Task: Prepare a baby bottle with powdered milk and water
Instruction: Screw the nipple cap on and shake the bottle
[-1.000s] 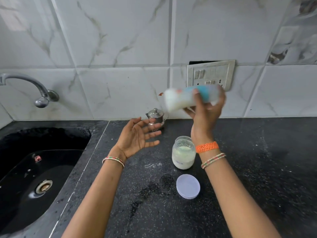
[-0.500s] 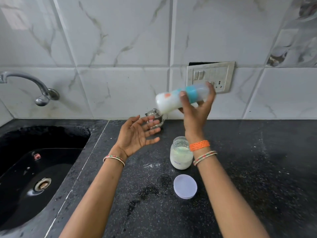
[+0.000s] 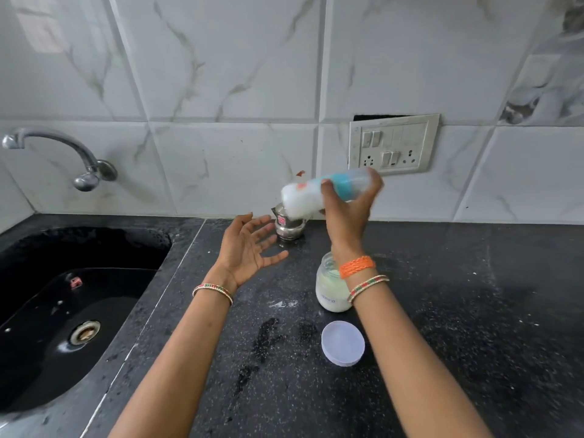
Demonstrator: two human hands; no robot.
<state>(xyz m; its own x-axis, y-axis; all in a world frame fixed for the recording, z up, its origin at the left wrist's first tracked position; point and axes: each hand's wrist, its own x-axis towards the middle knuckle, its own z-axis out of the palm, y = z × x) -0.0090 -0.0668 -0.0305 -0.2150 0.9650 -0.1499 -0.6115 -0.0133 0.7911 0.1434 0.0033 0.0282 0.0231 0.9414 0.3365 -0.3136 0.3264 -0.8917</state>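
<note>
My right hand (image 3: pixel 346 213) grips a baby bottle (image 3: pixel 305 199) held almost sideways above the counter, its base to the left and full of white milk, with a teal ring near my fingers. The bottle is motion-blurred. My left hand (image 3: pixel 248 246) hovers open, palm up, just left of and below the bottle, holding nothing. An open glass jar of milk powder (image 3: pixel 331 292) stands on the black counter under my right wrist. Its pale round lid (image 3: pixel 343 343) lies flat in front of it.
A small steel pot (image 3: pixel 289 227) stands by the wall behind my left hand. A black sink (image 3: pixel 63 311) with a wall tap (image 3: pixel 85 172) fills the left. A switchboard (image 3: pixel 393 145) is on the tiled wall. Wet patches and powder specks mark the counter (image 3: pixel 474 311).
My right hand has swung the bottle down and to the left, from in front of the switchboard to just above the steel pot. My left hand stays open in about the same place.
</note>
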